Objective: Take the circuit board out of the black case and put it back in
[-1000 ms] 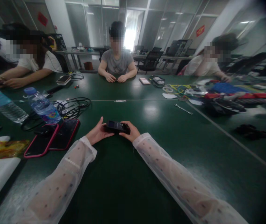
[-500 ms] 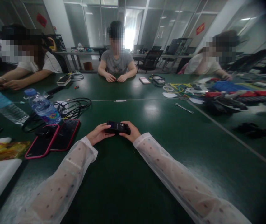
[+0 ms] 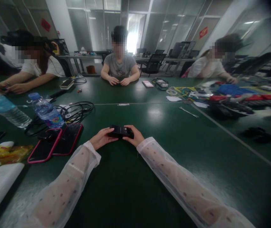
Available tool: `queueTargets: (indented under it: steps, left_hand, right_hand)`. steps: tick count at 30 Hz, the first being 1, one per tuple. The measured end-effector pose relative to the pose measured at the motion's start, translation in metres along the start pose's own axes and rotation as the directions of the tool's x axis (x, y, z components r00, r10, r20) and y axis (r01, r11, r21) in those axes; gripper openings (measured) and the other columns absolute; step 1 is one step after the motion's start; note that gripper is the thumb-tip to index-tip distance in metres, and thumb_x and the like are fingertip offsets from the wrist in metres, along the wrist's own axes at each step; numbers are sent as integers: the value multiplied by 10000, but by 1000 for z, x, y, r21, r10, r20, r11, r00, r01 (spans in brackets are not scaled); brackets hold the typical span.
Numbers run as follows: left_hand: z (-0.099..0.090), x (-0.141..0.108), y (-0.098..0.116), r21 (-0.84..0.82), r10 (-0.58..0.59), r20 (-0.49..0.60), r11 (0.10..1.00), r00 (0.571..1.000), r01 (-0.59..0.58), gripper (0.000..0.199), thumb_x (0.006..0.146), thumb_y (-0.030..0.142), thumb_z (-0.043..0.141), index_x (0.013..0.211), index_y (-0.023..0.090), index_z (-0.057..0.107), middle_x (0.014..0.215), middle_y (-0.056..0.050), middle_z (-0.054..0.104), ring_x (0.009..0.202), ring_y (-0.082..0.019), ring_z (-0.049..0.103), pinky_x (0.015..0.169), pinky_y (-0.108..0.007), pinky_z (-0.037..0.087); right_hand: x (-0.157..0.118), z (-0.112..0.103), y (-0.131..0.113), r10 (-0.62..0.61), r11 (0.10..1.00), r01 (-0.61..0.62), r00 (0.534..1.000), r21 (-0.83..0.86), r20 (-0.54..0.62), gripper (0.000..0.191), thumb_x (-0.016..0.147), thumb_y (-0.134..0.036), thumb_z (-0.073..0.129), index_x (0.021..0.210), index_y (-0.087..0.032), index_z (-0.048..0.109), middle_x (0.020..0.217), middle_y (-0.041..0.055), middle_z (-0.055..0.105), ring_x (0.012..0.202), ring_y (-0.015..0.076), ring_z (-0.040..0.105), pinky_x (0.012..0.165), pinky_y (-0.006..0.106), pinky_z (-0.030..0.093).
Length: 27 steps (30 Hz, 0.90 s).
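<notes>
So the left hand (image 3: 102, 138) has its thumb on top and fingers under the 9 o'clock end of a small black device (image 3: 121, 131), while the right hand (image 3: 134, 136) grips the 3 o'clock end, partly curled. Looks just above the green worktop (image 3: 130, 177), though contact's hard to tell.

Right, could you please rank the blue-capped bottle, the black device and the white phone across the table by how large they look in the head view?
1. Blue-capped bottle
2. Black device
3. White phone, which lies farther off, so real sizes stay unsure.
</notes>
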<state>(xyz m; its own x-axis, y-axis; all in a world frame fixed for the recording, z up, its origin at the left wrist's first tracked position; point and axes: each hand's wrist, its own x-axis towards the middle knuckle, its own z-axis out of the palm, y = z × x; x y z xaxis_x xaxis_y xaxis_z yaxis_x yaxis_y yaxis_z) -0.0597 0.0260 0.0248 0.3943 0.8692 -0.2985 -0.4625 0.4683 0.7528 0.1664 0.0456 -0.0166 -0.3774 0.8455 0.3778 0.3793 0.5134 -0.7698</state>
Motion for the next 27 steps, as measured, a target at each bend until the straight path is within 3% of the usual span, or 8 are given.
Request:
queueTargets:
  steps: [11,16,20,23,27]
  left_hand:
    - [-4,2,1,-74,-73,5,995,997,73,508,882,481,589,1227,109,555,1281,-212,576,1185,-311,574,1002,-452,470]
    - [-8,5,1,-70,-72,29,995,997,74,499,913,470,539,1273,125,525,1254,-196,589,1149,-291,600,1007,-438,455]
    - [-8,7,0,-65,-90,42,994,995,92,445,926,454,520,1216,117,539,1142,-175,642,1066,-274,645,1001,-429,450]
    - [-6,8,0,-65,-107,6,992,994,107,395,928,452,518,1145,124,549,1112,-163,653,1043,-273,656,1006,-452,439]
    - [-3,6,1,-66,-112,-18,992,994,110,353,937,450,498,1072,130,561,1091,-154,656,1020,-267,663,1005,-462,441]
  right_hand:
    - [1,-3,-4,65,992,-64,998,111,-5,529,716,-247,738,1193,-253,509,1184,68,607,1127,237,598,976,454,485]
    - [2,-7,-1,98,978,-95,995,188,-11,530,701,-265,757,1174,-258,517,1171,62,608,1122,232,599,980,463,486]
    - [9,-23,-4,70,968,-67,998,240,-3,550,699,-316,769,1180,-251,510,1203,74,595,1163,241,580,996,462,477]
    - [17,-41,-9,75,969,-56,995,242,-70,577,690,-373,780,1184,-248,509,1212,87,592,1167,255,577,996,463,479]
    - [24,-58,-6,110,972,-45,953,229,-281,633,666,-463,785,1187,-237,505,1188,94,602,1124,266,596,983,470,487]
